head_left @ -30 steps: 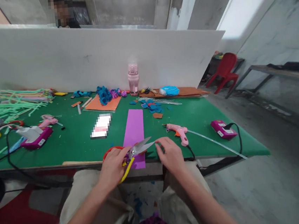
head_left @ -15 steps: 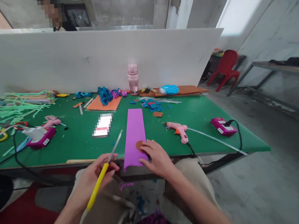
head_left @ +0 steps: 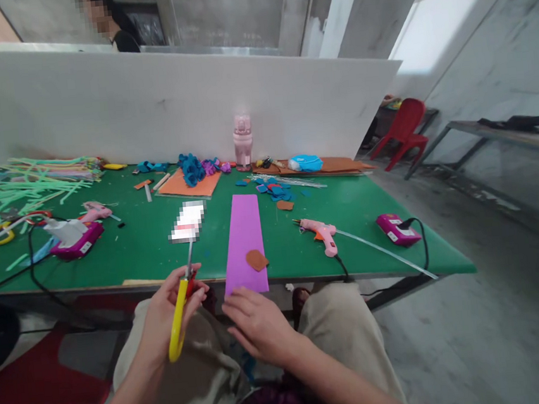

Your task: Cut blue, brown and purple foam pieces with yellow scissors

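Note:
My left hand [head_left: 168, 310] is closed around scissors [head_left: 180, 318] with yellow handles, their blades pointing up and away from me. To its right, a long purple foam sheet [head_left: 244, 223] lies on the green table, its near end at the table's front edge. A small brown cut-out piece [head_left: 257, 260] rests on the sheet's lower part. My right hand [head_left: 259, 323] is at the sheet's near end, palm down with fingers stretched out; its fingertips seem to touch that edge. Nothing shows in that hand.
A pink glue gun [head_left: 320, 235] with a clear stick lies at right, near a magenta power block [head_left: 398, 229]. A phone [head_left: 188, 221] lies left of the sheet. Behind are blue scraps [head_left: 278, 190], a pink bottle [head_left: 243, 144] and an orange sheet [head_left: 189, 185]. Pipe cleaners [head_left: 52, 178] spread at left.
My right hand has left the brown piece and moved down to the sheet's near end, which now lies flatter. My left hand has turned the scissors more upright.

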Demonstrator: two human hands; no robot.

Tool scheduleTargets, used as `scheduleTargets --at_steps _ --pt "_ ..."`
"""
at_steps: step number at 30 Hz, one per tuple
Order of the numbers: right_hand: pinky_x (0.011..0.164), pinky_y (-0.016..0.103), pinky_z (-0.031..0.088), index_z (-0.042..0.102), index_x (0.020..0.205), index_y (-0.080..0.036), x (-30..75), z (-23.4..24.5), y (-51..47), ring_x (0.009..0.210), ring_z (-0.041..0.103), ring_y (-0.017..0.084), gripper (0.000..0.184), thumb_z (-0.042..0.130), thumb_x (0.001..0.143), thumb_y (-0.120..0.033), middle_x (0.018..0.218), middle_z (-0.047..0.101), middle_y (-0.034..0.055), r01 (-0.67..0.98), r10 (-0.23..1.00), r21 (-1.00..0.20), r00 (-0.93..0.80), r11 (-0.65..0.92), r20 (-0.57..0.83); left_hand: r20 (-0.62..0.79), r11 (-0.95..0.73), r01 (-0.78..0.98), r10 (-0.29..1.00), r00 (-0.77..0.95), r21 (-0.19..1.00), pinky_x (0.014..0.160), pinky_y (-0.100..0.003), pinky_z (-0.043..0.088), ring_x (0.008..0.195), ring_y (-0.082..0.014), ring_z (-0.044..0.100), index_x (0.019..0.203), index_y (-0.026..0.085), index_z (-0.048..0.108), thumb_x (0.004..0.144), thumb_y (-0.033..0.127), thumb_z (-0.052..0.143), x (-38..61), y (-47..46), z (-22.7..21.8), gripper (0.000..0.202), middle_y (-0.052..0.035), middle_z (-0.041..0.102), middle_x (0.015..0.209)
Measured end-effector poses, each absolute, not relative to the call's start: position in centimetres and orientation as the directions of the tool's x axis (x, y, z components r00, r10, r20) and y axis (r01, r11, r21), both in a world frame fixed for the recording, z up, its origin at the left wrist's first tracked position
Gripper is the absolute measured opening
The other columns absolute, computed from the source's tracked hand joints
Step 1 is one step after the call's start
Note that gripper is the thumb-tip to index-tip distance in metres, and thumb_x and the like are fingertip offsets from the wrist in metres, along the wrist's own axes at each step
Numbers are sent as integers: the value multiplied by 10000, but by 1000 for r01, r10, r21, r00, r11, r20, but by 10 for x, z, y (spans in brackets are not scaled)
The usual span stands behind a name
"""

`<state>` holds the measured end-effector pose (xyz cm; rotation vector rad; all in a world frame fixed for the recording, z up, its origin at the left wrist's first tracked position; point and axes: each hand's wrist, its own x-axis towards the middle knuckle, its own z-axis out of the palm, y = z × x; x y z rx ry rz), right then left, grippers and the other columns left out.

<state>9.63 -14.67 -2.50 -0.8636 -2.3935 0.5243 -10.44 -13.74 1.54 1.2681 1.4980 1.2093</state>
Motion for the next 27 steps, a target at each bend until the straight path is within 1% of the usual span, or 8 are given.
scheduleTargets --at_steps 3,6,8,10,15,18,22,27 --pt "756 341 494 673 790 -192 100 -40 -152 795 654 214 179 524 834 -280 756 702 74 394 687 -696 -700 600 195 -36 65 175 986 -165 982 624 -250 522 731 -168 645 1103 227 537 649 422 727 -103 -142 14 529 -11 650 804" --pt "561 251 493 649 781 -182 98 -52 -153 584 630 143 248 537 826 -399 693 689 31 185 913 -983 -400 -7 -82 -149 158 100 985 -92 982 528 -236 503 614 -142 614 1135 224 498 684 418 704 -103 -152 13 531 2 635 771" --pt "474 212 474 627 870 -151 93 -54 -146 493 596 102 342 599 765 -476 764 698 45 -141 899 -916 -295 -376 -324 -222 221 34 975 27 975 473 -242 486 551 -135 585 1189 218 444 741 422 649 -100 -159 11 533 3 619 751" --pt "449 193 474 623 856 -120 85 -50 -136 504 607 94 410 649 712 -503 844 706 91 -331 853 -789 -281 -517 -440 -237 239 1 964 118 971 453 -246 476 540 -136 575 1216 220 408 785 427 595 -95 -165 9 513 0 606 755" --pt "377 161 444 609 744 -107 87 -46 -124 434 574 85 372 740 635 -438 652 691 62 -509 889 -748 -84 -427 -450 -262 244 119 950 170 962 449 -230 450 536 -133 565 1204 245 399 791 453 570 -91 -176 6 493 8 602 745" --pt "373 155 446 606 704 -97 102 -51 -129 417 564 77 365 738 640 -431 618 680 60 -495 889 -758 -69 -424 -453 -261 216 351 961 86 911 383 -226 384 441 -133 517 1180 244 425 775 499 536 -99 -170 10 491 11 613 680" --pt "398 161 471 597 733 -108 114 -55 -129 459 594 92 368 758 615 -418 603 653 19 -529 896 -763 11 -371 -444 -93 82 805 995 -34 588 550 -265 442 639 -208 632 1109 249 474 720 379 551 -105 -135 19 417 -11 655 757" --pt "423 169 490 601 780 -109 112 -52 -124 459 587 91 397 787 564 -386 570 640 2 -579 913 -760 66 -293 -402 -13 22 980 1000 -20 197 644 -296 451 787 -249 646 1188 152 421 743 266 449 -88 -89 28 460 -85 660 857"
